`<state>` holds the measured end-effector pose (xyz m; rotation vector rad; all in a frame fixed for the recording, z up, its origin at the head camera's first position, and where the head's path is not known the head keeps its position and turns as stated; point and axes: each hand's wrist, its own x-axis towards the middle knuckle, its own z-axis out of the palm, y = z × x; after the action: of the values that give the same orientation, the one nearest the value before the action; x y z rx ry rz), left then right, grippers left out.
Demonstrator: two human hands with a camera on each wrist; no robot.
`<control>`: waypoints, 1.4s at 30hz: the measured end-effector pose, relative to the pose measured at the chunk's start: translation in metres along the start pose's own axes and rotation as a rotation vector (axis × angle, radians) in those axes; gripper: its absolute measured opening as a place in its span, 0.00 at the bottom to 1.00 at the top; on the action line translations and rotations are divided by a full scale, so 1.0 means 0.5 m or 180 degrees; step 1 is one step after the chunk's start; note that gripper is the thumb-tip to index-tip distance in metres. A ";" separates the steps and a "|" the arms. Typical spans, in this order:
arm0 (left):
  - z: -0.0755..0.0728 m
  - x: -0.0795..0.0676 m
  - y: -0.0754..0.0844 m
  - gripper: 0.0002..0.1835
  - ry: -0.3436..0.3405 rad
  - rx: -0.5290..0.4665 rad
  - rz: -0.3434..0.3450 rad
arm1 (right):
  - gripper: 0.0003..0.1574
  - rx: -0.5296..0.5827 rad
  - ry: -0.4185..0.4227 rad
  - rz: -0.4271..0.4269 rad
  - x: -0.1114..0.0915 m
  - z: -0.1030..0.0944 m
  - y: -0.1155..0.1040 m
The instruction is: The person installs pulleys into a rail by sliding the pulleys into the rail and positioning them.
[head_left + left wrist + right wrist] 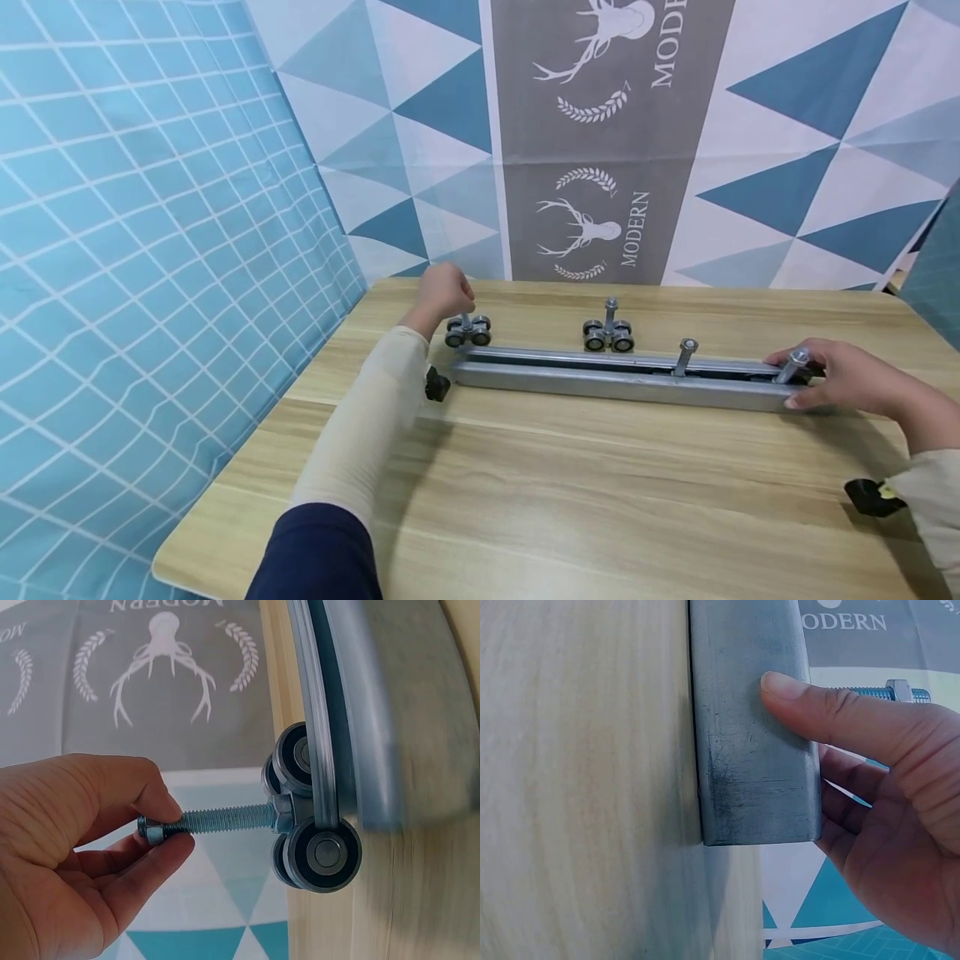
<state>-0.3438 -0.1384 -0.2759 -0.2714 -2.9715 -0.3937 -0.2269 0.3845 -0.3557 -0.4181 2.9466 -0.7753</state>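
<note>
Pinching the upper end of an upright bolt (229,819) between thumb and fingers, the left hand (444,292) steadies a small four-wheeled trolley (468,331) on the wooden table (562,500). The trolley stands just beyond the left end of a long metal rail (622,383), on its far side; whether the two touch, I cannot tell. The right hand (855,379) grips the rail's right end, thumb on the near wall and fingers curled round the far side.

A crooked meeting of trolley and rail could jam the wheels against the metal edge. A loose pinch might let the trolley tip or roll away, and a tilted rail could send whatever is inside it running out of an end.

The rail works as the container here: a channel with its slot facing up. A middle bolt (685,358) and a right bolt (792,367) rise from it, their lower parts mostly hidden inside. Another trolley (609,335) stands outside, on the far side, near the rail's middle.
</note>
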 end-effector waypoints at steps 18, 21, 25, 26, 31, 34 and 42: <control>-0.056 -0.051 -0.071 0.06 -0.0063 0.0130 0.0012 | 0.44 -0.0006 -0.0043 0.0047 0.001 -0.002 0.004; -0.058 -0.061 -0.081 0.06 -0.0120 0.0143 0.0036 | 0.44 -0.0017 -0.0032 0.0054 0.001 -0.003 0.004; -0.057 -0.076 -0.092 0.05 -0.0145 0.0152 0.0089 | 0.44 -0.0013 -0.0037 0.0064 0.003 -0.004 0.004; -0.056 -0.079 -0.094 0.05 -0.0140 0.0159 0.0112 | 0.44 -0.0003 -0.0042 0.0072 0.003 -0.003 0.004; -0.051 -0.095 -0.100 0.06 -0.0070 0.0217 0.0235 | 0.45 0.0007 -0.0052 0.0111 0.003 -0.003 0.004; -0.046 -0.103 -0.102 0.07 -0.0036 0.0213 0.0283 | 0.44 -0.0008 -0.0051 0.0101 0.004 -0.003 0.003; -0.035 -0.121 -0.097 0.06 -0.0017 0.0157 0.0310 | 0.43 -0.0018 -0.0039 0.0061 0.005 -0.002 0.001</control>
<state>-0.2926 -0.1989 -0.2802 -0.4102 -2.9537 -0.3086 -0.2294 0.3849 -0.3551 -0.3930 2.9377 -0.7599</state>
